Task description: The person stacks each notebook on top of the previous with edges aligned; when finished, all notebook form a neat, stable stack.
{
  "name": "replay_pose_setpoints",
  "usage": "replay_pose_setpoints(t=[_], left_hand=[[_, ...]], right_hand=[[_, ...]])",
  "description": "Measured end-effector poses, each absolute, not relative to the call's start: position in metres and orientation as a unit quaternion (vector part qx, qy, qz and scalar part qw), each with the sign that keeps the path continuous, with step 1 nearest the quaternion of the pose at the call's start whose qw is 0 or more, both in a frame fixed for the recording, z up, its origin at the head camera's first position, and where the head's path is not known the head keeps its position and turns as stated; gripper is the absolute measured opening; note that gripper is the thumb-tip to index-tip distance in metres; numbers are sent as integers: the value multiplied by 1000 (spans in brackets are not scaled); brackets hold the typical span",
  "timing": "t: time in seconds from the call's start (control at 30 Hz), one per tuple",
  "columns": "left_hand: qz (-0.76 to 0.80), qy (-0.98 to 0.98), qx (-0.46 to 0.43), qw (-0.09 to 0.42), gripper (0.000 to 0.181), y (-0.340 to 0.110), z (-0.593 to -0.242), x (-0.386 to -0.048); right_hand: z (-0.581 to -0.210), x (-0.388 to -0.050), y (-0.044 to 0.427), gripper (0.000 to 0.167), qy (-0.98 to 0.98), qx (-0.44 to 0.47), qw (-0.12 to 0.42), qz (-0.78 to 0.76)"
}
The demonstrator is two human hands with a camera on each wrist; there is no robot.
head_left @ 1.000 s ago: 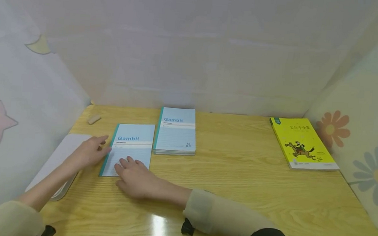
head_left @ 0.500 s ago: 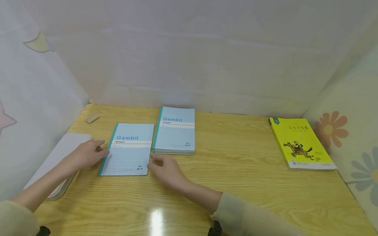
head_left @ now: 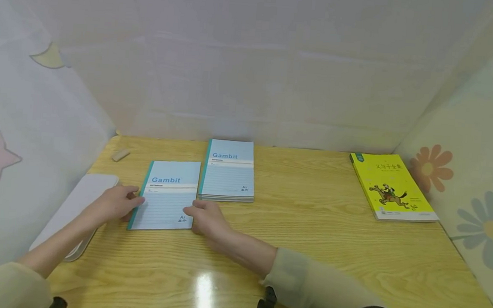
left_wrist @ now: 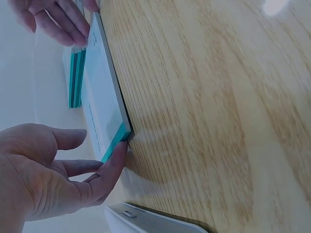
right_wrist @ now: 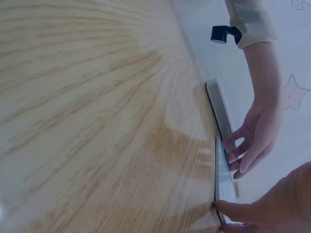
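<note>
A light-blue notebook (head_left: 168,194) with a teal spine lies flat on the left part of the table. My left hand (head_left: 116,202) is at its spine side; in the left wrist view a fingertip touches the spine's edge, while the thumb of this left hand (left_wrist: 53,170) stands apart above the cover. At the opposite edge, my right hand (head_left: 209,220) pinches the notebook, thumb over the cover; its fingers beneath are partly hidden. Just behind lies a stack of similar notebooks (head_left: 229,172). In the right wrist view the notebook (right_wrist: 224,177) appears as a thin strip.
Beside my left forearm lies a white flat case (head_left: 80,197). A small beige block (head_left: 121,155) sits near the back left corner. A yellow book (head_left: 394,188) lies at the far right of the wooden table (head_left: 310,225). Pale cloth walls (head_left: 269,79) enclose the back and sides.
My right hand left the notebook's cover, swung out past its right edge, then came back in with the thumb over that edge. The left hand shifted slightly at the spine. The notebook stayed put.
</note>
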State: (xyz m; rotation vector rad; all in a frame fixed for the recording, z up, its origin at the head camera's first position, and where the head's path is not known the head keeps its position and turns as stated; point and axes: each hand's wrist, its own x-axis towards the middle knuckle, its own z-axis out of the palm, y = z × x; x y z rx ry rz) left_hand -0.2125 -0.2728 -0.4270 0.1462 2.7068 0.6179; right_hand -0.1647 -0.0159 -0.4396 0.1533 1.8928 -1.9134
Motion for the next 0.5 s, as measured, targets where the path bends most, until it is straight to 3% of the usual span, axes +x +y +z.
replay_pose_setpoints(t=[0.1,0.33,0.5], left_hand=[[212,959,50,180,64,-273,-427,-214],[208,961,35,180,63,-275,-427,-215],[209,962,28,175,59,-279,-424,-214]], right_hand=[[-437,-166,-18,58,685,69,218,-692],[-440,-173,-16,21,658,94,230,-711],[-448,-178,-15,43,637,92,231,-729]])
